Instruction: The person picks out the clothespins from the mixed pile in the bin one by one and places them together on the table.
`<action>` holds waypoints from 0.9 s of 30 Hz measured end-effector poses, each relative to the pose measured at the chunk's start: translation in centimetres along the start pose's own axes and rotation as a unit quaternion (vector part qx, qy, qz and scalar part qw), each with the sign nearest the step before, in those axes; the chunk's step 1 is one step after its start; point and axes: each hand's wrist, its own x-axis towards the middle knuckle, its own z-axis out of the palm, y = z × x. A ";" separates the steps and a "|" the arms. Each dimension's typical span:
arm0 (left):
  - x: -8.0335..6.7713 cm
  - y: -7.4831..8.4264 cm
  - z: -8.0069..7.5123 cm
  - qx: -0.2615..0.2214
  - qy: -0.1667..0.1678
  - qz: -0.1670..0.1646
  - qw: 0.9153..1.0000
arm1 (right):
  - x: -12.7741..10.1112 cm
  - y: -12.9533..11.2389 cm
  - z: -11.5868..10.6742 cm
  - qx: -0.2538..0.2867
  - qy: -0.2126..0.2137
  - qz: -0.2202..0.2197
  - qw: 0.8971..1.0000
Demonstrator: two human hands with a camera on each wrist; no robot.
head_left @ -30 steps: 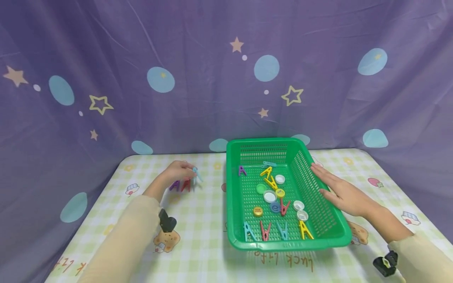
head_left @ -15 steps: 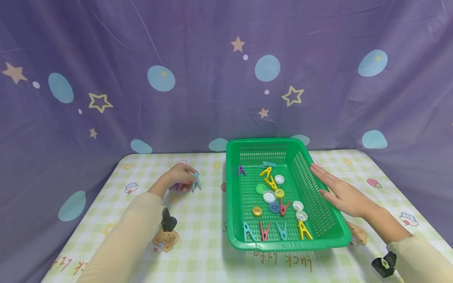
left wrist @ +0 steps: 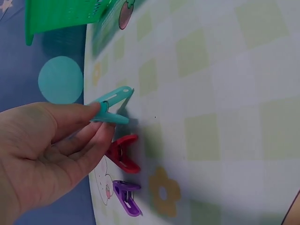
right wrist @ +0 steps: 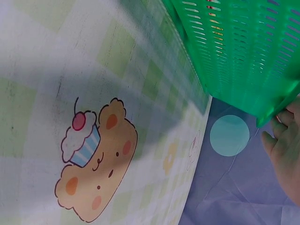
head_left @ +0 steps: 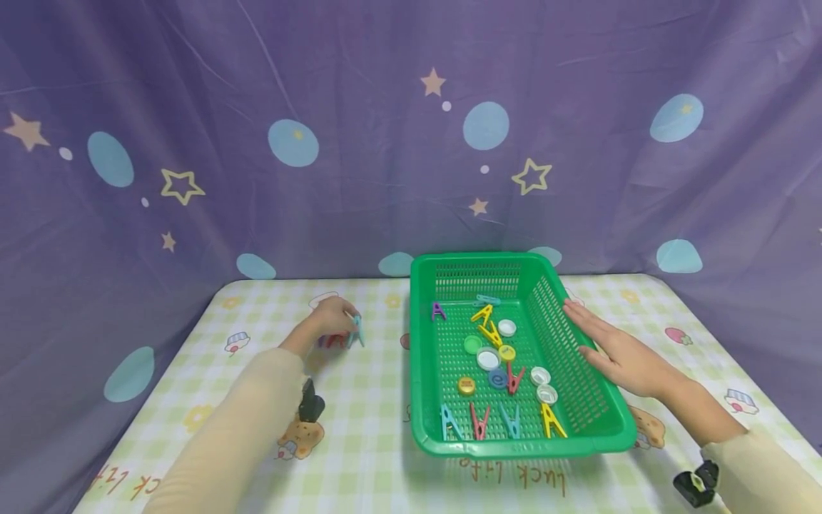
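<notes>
We are looking down on a table [head_left: 359, 442] with a checked cloth, where a green basket [head_left: 581, 439] is sitting right of centre with pegs and bottle caps lying inside it. Our right hand [head_left: 619, 350] is resting flat against the basket's wall at its 3 o'clock side, fingers straight and gripping nothing; if it is pressing too hard, we judge the light basket could be sliding toward 9 o'clock or tipping and shifting its load.

Our left hand [left wrist: 42, 154] is working well apart from the basket, at about its 9 o'clock. Its grip is closed on a teal peg [left wrist: 112, 105], pinching it between thumb and fingertips just above the cloth. We think the pinch is sitting near the peg's tail, so the peg could be twisting out or springing away.

A red peg [left wrist: 123, 153] and a purple peg [left wrist: 125, 197] are lying just beside it toward 6 o'clock; a careless knuckle could be knocking them askew
</notes>
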 end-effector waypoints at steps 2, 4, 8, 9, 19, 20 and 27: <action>0.0 0.3 0.1 0.013 0.004 -0.002 1.000 | 0.0 0.0 0.0 0.000 0.001 -0.001 1.000; -0.1 0.5 0.1 0.034 0.008 -0.003 0.999 | 0.0 0.0 0.0 0.002 0.003 -0.001 1.000; -0.2 1.1 0.2 0.067 0.014 -0.006 0.998 | 0.0 0.0 0.0 0.001 0.004 -0.008 1.000; -0.2 1.2 0.2 0.073 0.014 -0.007 0.997 | 0.0 0.0 0.1 0.001 0.004 -0.009 1.000; 0.0 1.5 0.7 0.108 0.010 -0.012 0.994 | -0.1 0.2 0.3 0.006 0.002 0.000 1.000; 0.1 1.5 0.7 0.107 0.011 -0.014 0.994 | -0.1 0.2 0.4 0.006 0.001 0.001 1.000; 0.1 1.7 0.7 0.095 0.010 -0.022 0.995 | -0.1 0.2 0.3 0.005 0.004 0.003 1.000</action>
